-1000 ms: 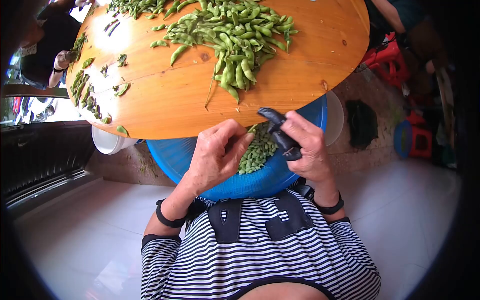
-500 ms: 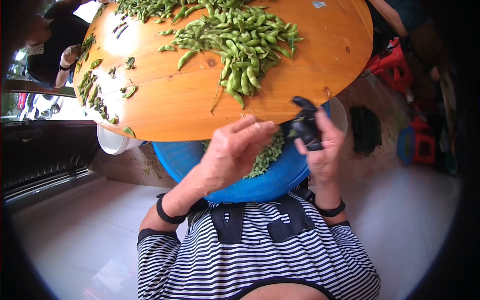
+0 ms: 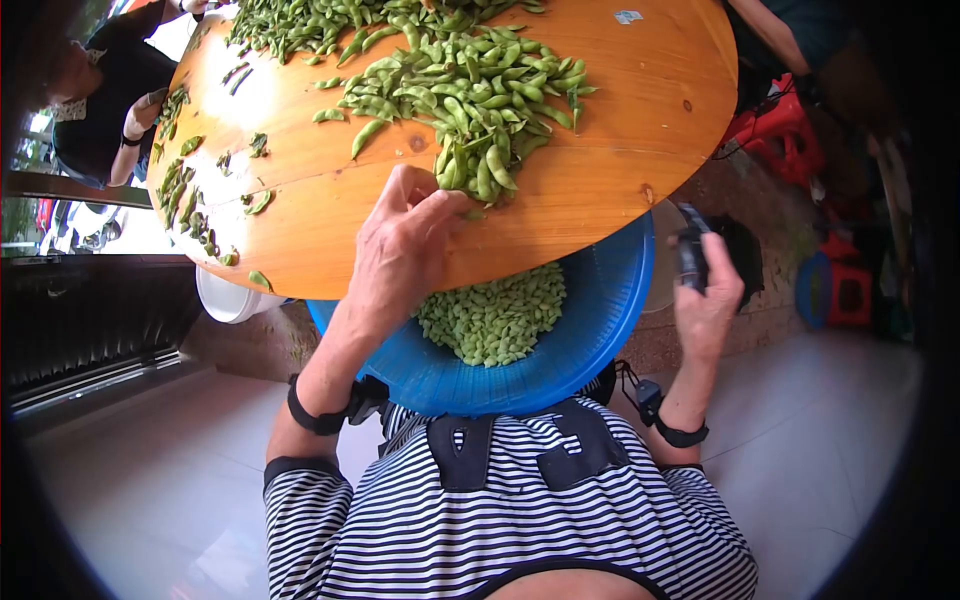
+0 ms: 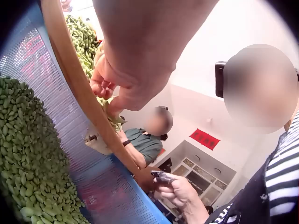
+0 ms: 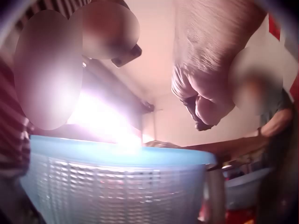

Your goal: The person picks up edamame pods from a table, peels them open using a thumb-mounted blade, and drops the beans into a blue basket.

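Note:
My left hand (image 3: 395, 240) reaches over the table's front edge to the near tip of a heap of green soybean pods (image 3: 470, 85). Its thumb and forefinger pinch at a pod (image 4: 114, 120) beside the others. Out to the right, past the basket rim, my right hand (image 3: 708, 300) holds a small black object (image 3: 690, 255) at its thumb and forefinger; blur hides its exact shape. Below the table edge, a blue plastic basket (image 3: 610, 310) holds shelled green beans (image 3: 490, 320). In the right wrist view the black object points downward above the basket.
The oval wooden table (image 3: 620, 150) overhangs part of the basket. Leaves and loose pods (image 3: 180, 195) lie along its left side. A white bucket (image 3: 225, 295) stands under the left edge. Red stools (image 3: 785, 130) are at the right. Another person's hand (image 3: 145, 112) works at the far left.
My left hand has moved from above the basket, beside the right hand, up to the pod heap. My right hand has moved away to the right with the black object, uncovering the beans.

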Demonstrator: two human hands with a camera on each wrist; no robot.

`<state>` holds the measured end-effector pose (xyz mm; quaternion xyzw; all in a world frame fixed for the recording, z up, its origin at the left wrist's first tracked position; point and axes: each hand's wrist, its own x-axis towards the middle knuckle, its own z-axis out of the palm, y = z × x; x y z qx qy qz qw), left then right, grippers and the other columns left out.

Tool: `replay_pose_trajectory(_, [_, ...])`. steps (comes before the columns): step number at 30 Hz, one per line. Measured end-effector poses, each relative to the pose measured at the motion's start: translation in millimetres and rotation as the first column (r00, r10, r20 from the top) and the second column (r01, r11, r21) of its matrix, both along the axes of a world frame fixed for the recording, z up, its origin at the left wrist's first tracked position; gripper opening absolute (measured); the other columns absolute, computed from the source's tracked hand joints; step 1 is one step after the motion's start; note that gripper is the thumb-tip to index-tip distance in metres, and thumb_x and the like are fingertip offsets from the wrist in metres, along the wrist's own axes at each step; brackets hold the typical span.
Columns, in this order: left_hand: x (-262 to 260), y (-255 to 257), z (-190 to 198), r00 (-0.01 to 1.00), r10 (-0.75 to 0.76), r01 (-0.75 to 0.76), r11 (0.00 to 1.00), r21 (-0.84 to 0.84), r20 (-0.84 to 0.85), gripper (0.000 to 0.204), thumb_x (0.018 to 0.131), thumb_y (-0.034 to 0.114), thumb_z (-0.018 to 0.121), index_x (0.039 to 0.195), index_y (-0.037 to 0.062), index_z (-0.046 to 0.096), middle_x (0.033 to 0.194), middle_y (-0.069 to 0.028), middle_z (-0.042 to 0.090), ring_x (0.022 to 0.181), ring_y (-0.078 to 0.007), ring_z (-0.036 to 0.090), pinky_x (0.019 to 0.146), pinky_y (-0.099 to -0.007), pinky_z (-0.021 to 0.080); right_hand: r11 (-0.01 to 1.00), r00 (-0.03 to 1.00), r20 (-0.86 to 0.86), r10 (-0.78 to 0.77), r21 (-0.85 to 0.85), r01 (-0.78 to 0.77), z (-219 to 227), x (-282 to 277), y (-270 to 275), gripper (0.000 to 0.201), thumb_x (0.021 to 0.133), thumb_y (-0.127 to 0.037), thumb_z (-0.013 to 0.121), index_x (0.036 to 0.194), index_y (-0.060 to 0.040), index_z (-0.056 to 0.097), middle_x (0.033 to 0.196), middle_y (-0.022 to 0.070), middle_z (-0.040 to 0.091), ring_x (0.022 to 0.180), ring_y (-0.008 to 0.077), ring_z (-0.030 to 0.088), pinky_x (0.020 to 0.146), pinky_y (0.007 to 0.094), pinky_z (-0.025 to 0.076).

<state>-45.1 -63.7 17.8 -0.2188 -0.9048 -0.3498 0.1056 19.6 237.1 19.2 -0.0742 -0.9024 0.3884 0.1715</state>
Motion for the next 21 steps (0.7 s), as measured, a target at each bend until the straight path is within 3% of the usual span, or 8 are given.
replay_pose_trajectory(2, [11,4,4,1.000,-0.016,0.015,0.996,0.089,0.003,0.030,0.073,-0.004,0.066,0.099,0.0102,0.067,0.088,-0.0100,0.056,0.075,-0.0259,0.061,0.061,-0.0354,0.051,0.929,0.975,0.042,0.219,-0.316,-0.195,3,-1,-32,0.035,0.073,0.010,0.049,0.105,0.0020,0.062,0.085,0.0069,0.062,0.077,0.0121,0.056,0.072,0.0235,0.045])
replay_pose_trajectory(4, [25,10,12,0.948,-0.019,-0.055,0.973,0.224,0.319,0.017,0.083,0.002,0.068,0.099,0.0051,0.067,0.086,-0.0034,0.062,0.067,-0.0117,0.057,0.060,-0.0234,0.046,0.787,0.906,0.096,0.412,-0.538,-0.301,1,-2,-57,0.039,0.073,0.010,0.049,0.108,0.0010,0.062,0.085,0.0041,0.062,0.074,0.0093,0.055,0.069,0.0209,0.044])
replay_pose_trajectory(5, [32,13,10,0.947,-0.020,-0.055,0.973,0.224,0.320,0.017,0.083,0.002,0.068,0.099,0.0051,0.067,0.086,-0.0034,0.062,0.067,-0.0117,0.057,0.060,-0.0234,0.046,0.716,0.862,0.146,0.485,-0.632,-0.296,2,-2,-69,0.040,0.073,0.009,0.049,0.110,0.0009,0.062,0.085,0.0026,0.062,0.073,0.0080,0.054,0.067,0.0194,0.044])
replay_pose_trajectory(7, [42,20,3,0.756,-0.189,-0.280,0.772,0.570,0.627,0.012,0.087,0.008,0.068,0.098,0.0025,0.066,0.080,0.0012,0.063,0.068,-0.0043,0.053,0.058,-0.0200,0.043,0.539,0.813,0.145,0.564,-0.810,-0.230,7,-2,-85,0.043,0.074,0.008,0.051,0.115,0.0006,0.061,0.083,-0.0006,0.060,0.071,0.0043,0.052,0.064,0.0176,0.041])
replay_pose_trajectory(12, [47,25,1,0.734,-0.252,-0.325,0.685,0.652,0.631,0.011,0.089,0.008,0.067,0.098,0.0014,0.065,0.074,0.0033,0.060,0.063,-0.0032,0.050,0.055,-0.0187,0.041,0.333,0.754,0.109,0.648,-0.931,-0.152,6,-6,-83,0.044,0.075,0.011,0.050,0.117,0.0020,0.060,0.080,-0.0034,0.055,0.063,0.0007,0.047,0.053,0.0171,0.038])
replay_pose_trajectory(15, [47,28,1,0.813,-0.153,-0.244,0.787,0.566,0.563,0.010,0.088,0.007,0.067,0.095,-0.0001,0.065,0.073,0.0024,0.061,0.062,-0.0036,0.049,0.056,-0.0191,0.042,0.328,0.749,0.048,0.661,-0.916,-0.231,1,-5,-81,0.045,0.077,0.011,0.048,0.121,0.0022,0.059,0.082,-0.0023,0.058,0.061,0.0003,0.047,0.049,0.0168,0.038])
replay_pose_trajectory(17, [46,28,0,0.905,-0.050,-0.167,0.871,0.461,0.422,0.011,0.084,0.004,0.069,0.092,-0.0012,0.064,0.071,-0.0075,0.065,0.064,-0.0107,0.062,0.058,-0.0246,0.048,0.192,0.751,0.030,0.660,-0.973,-0.129,4,-5,-81,0.049,0.078,0.011,0.047,0.125,0.0012,0.057,0.085,-0.0012,0.060,0.061,0.0005,0.046,0.050,0.0169,0.038])
replay_pose_trajectory(21, [45,29,2,0.970,-0.010,-0.084,0.922,0.378,0.242,0.011,0.082,0.000,0.069,0.091,-0.0013,0.063,0.070,-0.0095,0.063,0.063,-0.0135,0.063,0.058,-0.0261,0.049,0.210,0.754,0.072,0.653,-0.974,-0.088,8,-5,-82,0.053,0.078,0.012,0.045,0.128,0.0001,0.056,0.087,0.0002,0.061,0.060,0.0011,0.046,0.049,0.0171,0.038])
